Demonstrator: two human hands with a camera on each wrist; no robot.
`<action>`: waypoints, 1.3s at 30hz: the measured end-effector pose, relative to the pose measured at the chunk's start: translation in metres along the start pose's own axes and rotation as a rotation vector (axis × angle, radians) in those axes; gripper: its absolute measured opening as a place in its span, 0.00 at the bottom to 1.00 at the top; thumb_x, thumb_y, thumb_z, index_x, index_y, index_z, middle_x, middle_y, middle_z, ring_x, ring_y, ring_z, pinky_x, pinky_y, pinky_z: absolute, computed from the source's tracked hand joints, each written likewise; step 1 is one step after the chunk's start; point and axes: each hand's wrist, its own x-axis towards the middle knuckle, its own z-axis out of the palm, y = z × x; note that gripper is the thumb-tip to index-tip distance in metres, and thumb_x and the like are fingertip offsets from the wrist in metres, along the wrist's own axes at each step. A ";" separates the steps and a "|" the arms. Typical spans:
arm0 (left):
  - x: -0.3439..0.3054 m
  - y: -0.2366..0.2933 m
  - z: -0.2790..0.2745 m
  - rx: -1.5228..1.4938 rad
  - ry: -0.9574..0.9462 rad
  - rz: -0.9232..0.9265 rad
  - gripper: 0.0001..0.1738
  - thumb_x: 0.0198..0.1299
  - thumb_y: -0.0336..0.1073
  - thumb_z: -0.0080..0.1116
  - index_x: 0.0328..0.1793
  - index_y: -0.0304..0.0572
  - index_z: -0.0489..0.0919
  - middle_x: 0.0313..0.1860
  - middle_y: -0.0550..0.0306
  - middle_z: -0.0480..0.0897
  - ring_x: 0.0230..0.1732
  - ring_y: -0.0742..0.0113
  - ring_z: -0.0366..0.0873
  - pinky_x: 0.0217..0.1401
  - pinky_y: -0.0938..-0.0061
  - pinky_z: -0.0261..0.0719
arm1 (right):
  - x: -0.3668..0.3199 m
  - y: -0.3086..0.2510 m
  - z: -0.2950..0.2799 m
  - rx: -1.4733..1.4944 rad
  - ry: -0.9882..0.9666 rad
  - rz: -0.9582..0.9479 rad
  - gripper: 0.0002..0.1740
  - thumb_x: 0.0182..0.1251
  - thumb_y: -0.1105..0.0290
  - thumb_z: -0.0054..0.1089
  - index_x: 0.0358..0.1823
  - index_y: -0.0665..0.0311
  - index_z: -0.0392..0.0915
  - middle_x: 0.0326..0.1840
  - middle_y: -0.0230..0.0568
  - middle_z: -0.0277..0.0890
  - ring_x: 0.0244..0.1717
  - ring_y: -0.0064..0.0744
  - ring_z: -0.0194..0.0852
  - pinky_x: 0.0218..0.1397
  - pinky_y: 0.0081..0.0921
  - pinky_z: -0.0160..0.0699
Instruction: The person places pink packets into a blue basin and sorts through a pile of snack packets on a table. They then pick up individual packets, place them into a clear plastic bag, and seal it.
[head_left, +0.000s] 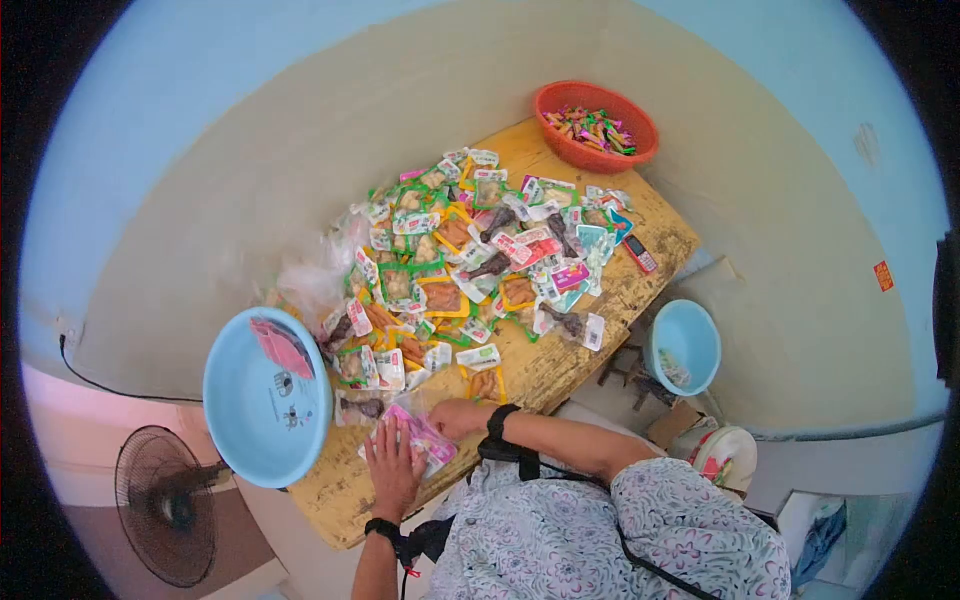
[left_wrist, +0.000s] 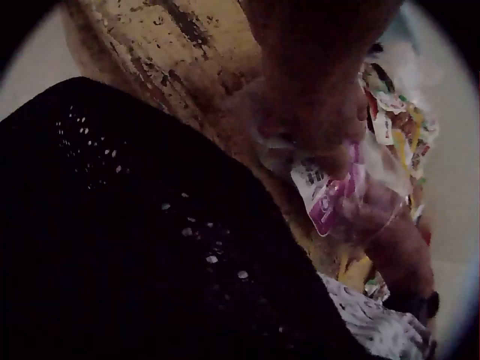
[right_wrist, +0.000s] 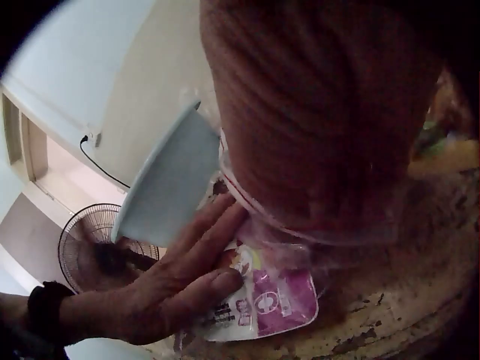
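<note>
My left hand (head_left: 395, 465) rests with extended fingers on a pink-and-white snack packet (head_left: 434, 444) at the table's near edge. In the right wrist view, its thumb lies on the packet's printed front. A clear plastic bag (right_wrist: 352, 236) with a red line along its mouth surrounds the packet. My right hand (head_left: 460, 418) reaches into that bag, which crosses the back of the hand. The bag and hand hide the right fingertips; I cannot tell whether they grip the packet. Just beyond the left hand lies a clear-wrapped dark drumstick (head_left: 362, 406).
Many snack packets (head_left: 445, 295) are heaped over the worn wooden table (head_left: 640, 310). A light-blue basin (head_left: 255, 400) stands at the left, near a fan (head_left: 170, 505). A red basket (head_left: 575, 155) of small wrapped sweets sits at the far corner; a phone (head_left: 640, 254) lies near the right edge.
</note>
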 end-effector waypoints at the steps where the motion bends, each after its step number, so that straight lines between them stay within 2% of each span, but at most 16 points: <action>1: -0.001 0.000 0.000 -0.002 0.004 0.001 0.40 0.66 0.54 0.55 0.78 0.41 0.62 0.81 0.47 0.58 0.82 0.46 0.49 0.81 0.42 0.42 | 0.002 0.003 0.001 -0.005 -0.021 0.008 0.09 0.42 0.69 0.62 0.27 0.63 0.80 0.24 0.50 0.78 0.26 0.53 0.76 0.30 0.46 0.71; 6: -0.002 -0.002 0.003 0.004 -0.027 0.002 0.40 0.67 0.54 0.54 0.80 0.42 0.59 0.82 0.47 0.57 0.82 0.45 0.50 0.80 0.42 0.45 | -0.005 -0.012 -0.014 -0.026 -0.030 0.003 0.07 0.46 0.69 0.60 0.25 0.65 0.78 0.23 0.52 0.75 0.24 0.52 0.72 0.30 0.45 0.70; 9: 0.000 -0.002 0.000 0.000 -0.082 -0.004 0.42 0.68 0.54 0.53 0.82 0.44 0.56 0.83 0.47 0.53 0.83 0.45 0.47 0.81 0.43 0.43 | -0.019 -0.027 -0.033 -0.031 0.108 -0.133 0.08 0.55 0.71 0.59 0.33 0.68 0.81 0.26 0.48 0.79 0.27 0.43 0.78 0.32 0.40 0.74; 12: 0.001 0.000 -0.006 0.003 -0.110 -0.002 0.42 0.67 0.54 0.53 0.82 0.44 0.56 0.83 0.46 0.53 0.83 0.44 0.47 0.80 0.42 0.44 | -0.037 -0.031 -0.058 0.494 0.188 -0.145 0.07 0.65 0.70 0.59 0.35 0.66 0.81 0.26 0.37 0.79 0.28 0.28 0.79 0.33 0.30 0.78; 15: 0.002 0.002 -0.010 -0.005 -0.120 0.003 0.42 0.67 0.54 0.54 0.82 0.43 0.56 0.83 0.45 0.54 0.83 0.43 0.47 0.80 0.42 0.44 | -0.068 -0.054 -0.129 0.621 0.390 0.099 0.08 0.72 0.68 0.57 0.41 0.66 0.81 0.31 0.33 0.80 0.33 0.20 0.80 0.35 0.24 0.80; 17: 0.003 0.003 -0.011 -0.020 -0.120 0.008 0.42 0.66 0.53 0.55 0.81 0.42 0.56 0.83 0.45 0.54 0.83 0.43 0.47 0.80 0.41 0.44 | -0.058 0.010 -0.151 0.670 0.670 -0.051 0.09 0.75 0.68 0.55 0.41 0.66 0.80 0.33 0.34 0.80 0.32 0.21 0.79 0.35 0.23 0.79; 19: 0.005 0.005 -0.014 -0.040 -0.138 -0.022 0.41 0.66 0.54 0.55 0.80 0.42 0.59 0.82 0.46 0.55 0.83 0.44 0.47 0.80 0.42 0.43 | -0.070 0.039 -0.205 0.496 0.860 0.025 0.09 0.73 0.68 0.57 0.41 0.67 0.79 0.33 0.35 0.79 0.33 0.23 0.79 0.36 0.25 0.79; 21: 0.006 0.005 -0.013 -0.048 -0.157 -0.031 0.41 0.66 0.54 0.55 0.80 0.41 0.60 0.82 0.46 0.56 0.82 0.44 0.48 0.81 0.42 0.42 | -0.077 0.084 -0.256 0.296 0.999 0.021 0.08 0.71 0.68 0.57 0.41 0.66 0.79 0.33 0.41 0.81 0.35 0.35 0.82 0.39 0.33 0.80; 23: 0.007 0.001 -0.010 -0.045 -0.170 -0.023 0.42 0.65 0.54 0.56 0.80 0.42 0.59 0.82 0.45 0.55 0.82 0.43 0.48 0.81 0.42 0.41 | -0.085 0.109 -0.307 -0.158 1.072 0.323 0.08 0.68 0.69 0.55 0.42 0.63 0.80 0.36 0.49 0.82 0.39 0.50 0.82 0.43 0.42 0.80; 25: 0.011 0.003 -0.015 -0.058 -0.223 -0.048 0.43 0.64 0.54 0.58 0.80 0.43 0.59 0.82 0.44 0.55 0.82 0.42 0.48 0.81 0.41 0.41 | -0.082 0.143 -0.347 -0.305 1.189 0.331 0.09 0.66 0.69 0.53 0.42 0.60 0.81 0.38 0.54 0.81 0.42 0.58 0.80 0.46 0.48 0.79; 31: 0.022 -0.002 -0.021 -0.128 -0.291 -0.048 0.45 0.62 0.53 0.59 0.82 0.45 0.56 0.83 0.44 0.54 0.82 0.43 0.48 0.81 0.40 0.42 | -0.075 0.210 -0.429 -0.649 1.117 0.467 0.09 0.67 0.71 0.51 0.41 0.63 0.81 0.40 0.56 0.81 0.45 0.60 0.78 0.47 0.50 0.77; 33: 0.021 -0.002 -0.021 -0.103 -0.298 -0.043 0.46 0.62 0.51 0.59 0.82 0.44 0.55 0.83 0.46 0.53 0.82 0.43 0.49 0.81 0.40 0.42 | -0.066 0.244 -0.452 -0.751 0.879 0.577 0.14 0.58 0.76 0.53 0.45 0.68 0.80 0.42 0.55 0.82 0.46 0.60 0.79 0.51 0.52 0.78; 35: 0.026 0.000 -0.019 -0.037 -0.303 -0.060 0.46 0.62 0.48 0.58 0.83 0.44 0.52 0.84 0.47 0.52 0.83 0.44 0.49 0.81 0.42 0.44 | -0.067 0.291 -0.454 -0.904 0.849 0.487 0.17 0.59 0.74 0.52 0.50 0.66 0.79 0.46 0.58 0.82 0.47 0.60 0.80 0.50 0.52 0.78; 36: 0.036 0.004 -0.027 -0.107 -0.297 -0.098 0.46 0.62 0.46 0.58 0.83 0.45 0.52 0.84 0.47 0.52 0.83 0.45 0.49 0.81 0.44 0.45 | -0.060 0.298 -0.453 -0.858 0.904 0.544 0.17 0.61 0.72 0.52 0.51 0.65 0.79 0.47 0.58 0.82 0.46 0.58 0.81 0.50 0.51 0.79; 38: 0.034 0.006 -0.031 -0.114 -0.332 -0.158 0.46 0.62 0.46 0.59 0.83 0.43 0.52 0.84 0.48 0.53 0.83 0.48 0.48 0.82 0.47 0.46 | -0.062 0.293 -0.459 -0.807 0.656 0.680 0.19 0.63 0.67 0.55 0.54 0.64 0.78 0.48 0.57 0.82 0.49 0.56 0.82 0.53 0.50 0.80; 39: 0.035 0.009 -0.036 -0.136 -0.319 -0.182 0.47 0.62 0.47 0.60 0.83 0.43 0.52 0.83 0.48 0.53 0.83 0.49 0.48 0.82 0.47 0.45 | -0.060 0.324 -0.465 -0.714 0.668 0.671 0.20 0.63 0.64 0.56 0.54 0.62 0.78 0.48 0.57 0.83 0.51 0.56 0.82 0.52 0.50 0.80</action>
